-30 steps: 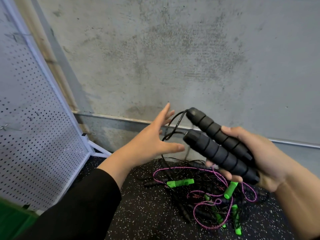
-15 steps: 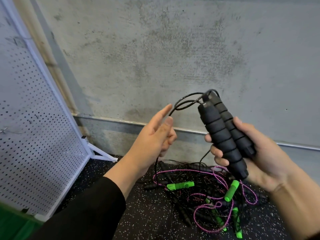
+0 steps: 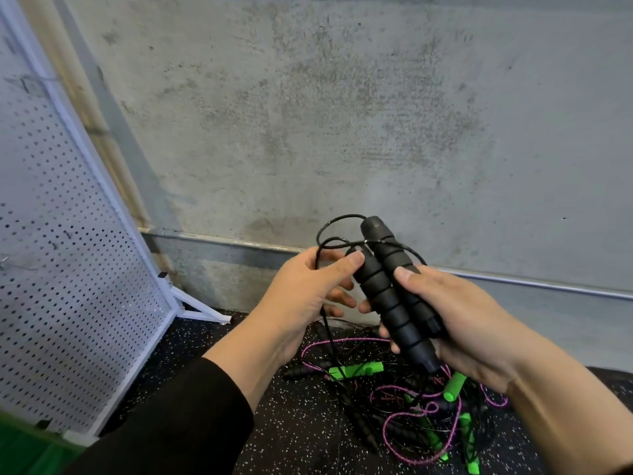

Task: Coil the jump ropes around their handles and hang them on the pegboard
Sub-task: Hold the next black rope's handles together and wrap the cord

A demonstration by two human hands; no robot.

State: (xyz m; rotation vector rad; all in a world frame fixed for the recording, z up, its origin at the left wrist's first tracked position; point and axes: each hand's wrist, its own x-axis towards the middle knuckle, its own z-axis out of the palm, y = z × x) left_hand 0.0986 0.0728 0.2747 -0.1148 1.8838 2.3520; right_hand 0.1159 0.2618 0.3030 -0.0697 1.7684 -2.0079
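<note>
Against the concrete wall (image 3: 342,114), on the speckled floor (image 3: 291,423), stood the white pegboard (image 3: 68,269), leaning at the far left, well apart from both hands. Below the hands a tangle of other jump ropes (image 3: 411,406), pink cord and green handles, lay on the floor. Nearer the camera, the right hand (image 3: 469,323) held the two black handles (image 3: 390,296) side by side, its fingers curled around their lower half and the thumb pressed on top. Their long axis ran from lower right up to upper left, the free ends tilted toward the wall. Just left of them the left hand (image 3: 305,296) pinched the thin black cord (image 3: 337,231), fingers bent, thumb tip touching the nearer handle. That cord looped over the handle tops, so I judged the left hand better placed to carry the next turn around them.
</note>
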